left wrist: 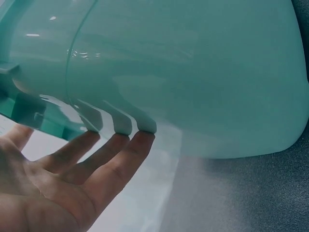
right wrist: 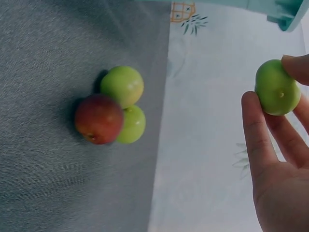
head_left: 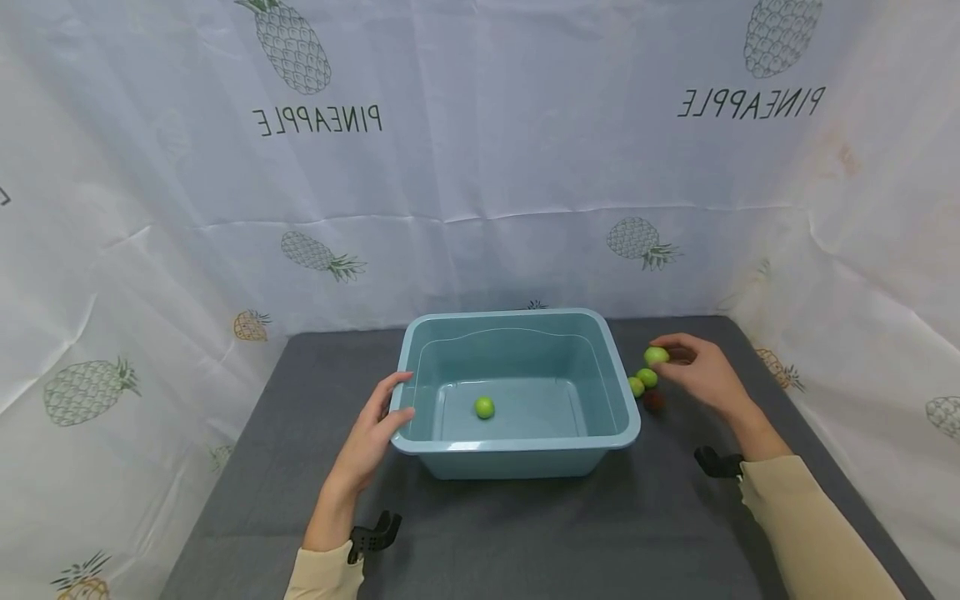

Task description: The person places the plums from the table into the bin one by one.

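Observation:
A blue-green plastic basin [head_left: 517,446] stands on the dark cloth with one small round green fruit [head_left: 484,407] on its floor. My left hand [head_left: 367,437] grips the basin's left rim, thumb and a finger over the edge. In the left wrist view, several fingertips [left wrist: 146,137] press the outer wall. To the right of the basin, my right hand [head_left: 705,373] pinches another green fruit [right wrist: 277,88] between thumb and fingers, off the cloth. Below it, two green fruits [right wrist: 122,87] and a dark red fruit [right wrist: 99,119] lie close together on the cloth.
Dark grey cloth [head_left: 300,442] covers the work surface. White curtains [head_left: 480,167] printed with pineapples close off the back and both sides. The basin's right wall is close to the loose fruits. A black strap [head_left: 375,533] is on each wrist.

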Demonstrator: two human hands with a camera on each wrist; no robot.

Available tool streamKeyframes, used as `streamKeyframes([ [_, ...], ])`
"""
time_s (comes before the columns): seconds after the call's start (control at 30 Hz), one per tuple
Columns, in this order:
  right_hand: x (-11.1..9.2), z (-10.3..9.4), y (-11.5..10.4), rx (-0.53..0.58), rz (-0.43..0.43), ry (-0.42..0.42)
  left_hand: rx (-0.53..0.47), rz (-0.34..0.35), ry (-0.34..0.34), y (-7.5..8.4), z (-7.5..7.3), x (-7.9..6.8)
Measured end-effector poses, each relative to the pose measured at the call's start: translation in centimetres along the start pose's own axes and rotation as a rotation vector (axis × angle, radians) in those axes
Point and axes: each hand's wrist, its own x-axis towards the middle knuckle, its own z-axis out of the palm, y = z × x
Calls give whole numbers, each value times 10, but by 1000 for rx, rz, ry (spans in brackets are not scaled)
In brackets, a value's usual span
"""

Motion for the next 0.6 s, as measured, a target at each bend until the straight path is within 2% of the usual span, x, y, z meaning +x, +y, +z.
streamKeyframes([
  [0.33, -1, -2, -16, 7, -34, -32, 20, -6, -31, 3, -6, 1],
  [0.6, -5, -3, -31, -3, -74, -62, 7, 38, -75, 2, -12, 2],
])
